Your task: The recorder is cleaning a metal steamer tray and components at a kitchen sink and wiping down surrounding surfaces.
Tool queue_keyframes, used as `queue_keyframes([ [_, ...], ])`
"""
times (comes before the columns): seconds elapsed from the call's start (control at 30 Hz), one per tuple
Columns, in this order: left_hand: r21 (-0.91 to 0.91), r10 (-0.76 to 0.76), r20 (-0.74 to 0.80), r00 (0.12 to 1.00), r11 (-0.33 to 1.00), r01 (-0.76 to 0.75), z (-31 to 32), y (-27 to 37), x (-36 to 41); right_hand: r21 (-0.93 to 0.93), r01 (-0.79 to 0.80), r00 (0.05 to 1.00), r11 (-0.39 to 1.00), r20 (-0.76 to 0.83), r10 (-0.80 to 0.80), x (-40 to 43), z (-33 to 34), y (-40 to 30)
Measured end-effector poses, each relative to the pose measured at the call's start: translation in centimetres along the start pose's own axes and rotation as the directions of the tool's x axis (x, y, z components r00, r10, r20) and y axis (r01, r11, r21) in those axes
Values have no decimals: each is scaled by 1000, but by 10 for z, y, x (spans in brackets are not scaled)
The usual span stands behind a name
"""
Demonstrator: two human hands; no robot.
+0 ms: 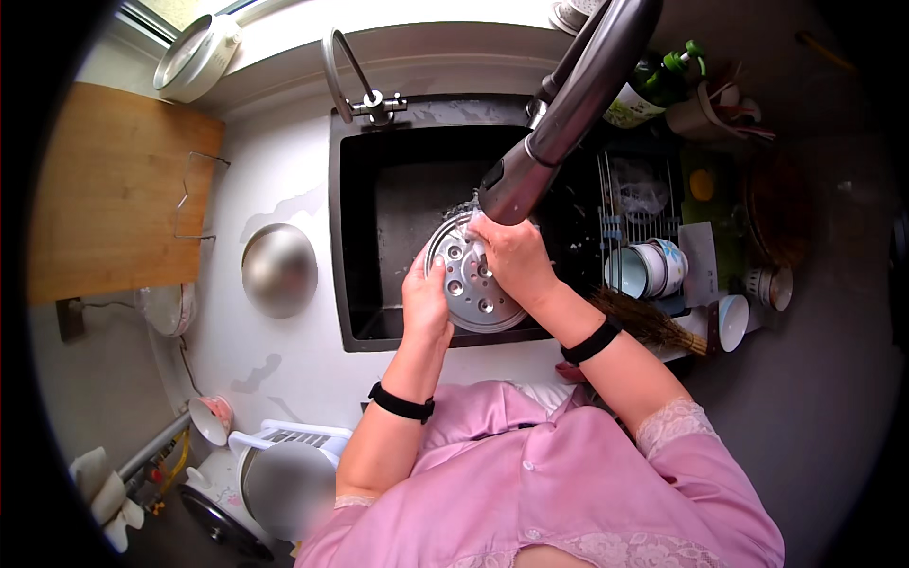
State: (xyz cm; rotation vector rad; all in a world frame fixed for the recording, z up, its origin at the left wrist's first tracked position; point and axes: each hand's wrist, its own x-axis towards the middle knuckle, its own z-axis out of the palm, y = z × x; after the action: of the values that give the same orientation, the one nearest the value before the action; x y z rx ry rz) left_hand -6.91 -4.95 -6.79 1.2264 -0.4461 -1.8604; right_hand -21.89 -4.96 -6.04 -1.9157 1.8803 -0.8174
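Observation:
Over the front of a dark sink [387,184], a round perforated metal steamer plate [465,287] is tilted towards me. My left hand [427,287] grips its left rim, with the thumb on the face. My right hand [515,252] is curled against the plate's upper part, directly under the spout of a dark metal faucet [522,181]. Something whitish and wet shows below its fingers; whether it is a cloth or running water is unclear. Water splashes by the fingertips.
On the left counter are a domed metal bowl [279,270] and a wooden board [121,192]. A slim second tap [376,106] stands behind the sink. To the right are a wire rack with bowls [628,271], a straw brush [653,326] and a green pump bottle [646,85].

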Motion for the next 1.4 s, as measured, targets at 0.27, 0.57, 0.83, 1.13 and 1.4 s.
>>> queue_keyframes([
  [0.27,-23,-43,60,997,999,44,0,2,-1,194,-82,995,977,65,71,1,3,-15],
  [0.57,-11,32,-69,997,999,-33,-22,8,18,348,223,935,911,189,-301,-47,-2,-23],
  [0.83,-54,7,-142,990,998,-15,-23,8,22,80,118,989,990,85,-125,-39,-11,12],
  [1.13,-94,-56,-111,992,995,45,-18,14,28,50,311,946,949,78,-314,-42,-9,-2],
  [1.4,257,-67,16,998,965,61,-8,10,33,621,-369,919,691,134,371,-19,-2,5],
])
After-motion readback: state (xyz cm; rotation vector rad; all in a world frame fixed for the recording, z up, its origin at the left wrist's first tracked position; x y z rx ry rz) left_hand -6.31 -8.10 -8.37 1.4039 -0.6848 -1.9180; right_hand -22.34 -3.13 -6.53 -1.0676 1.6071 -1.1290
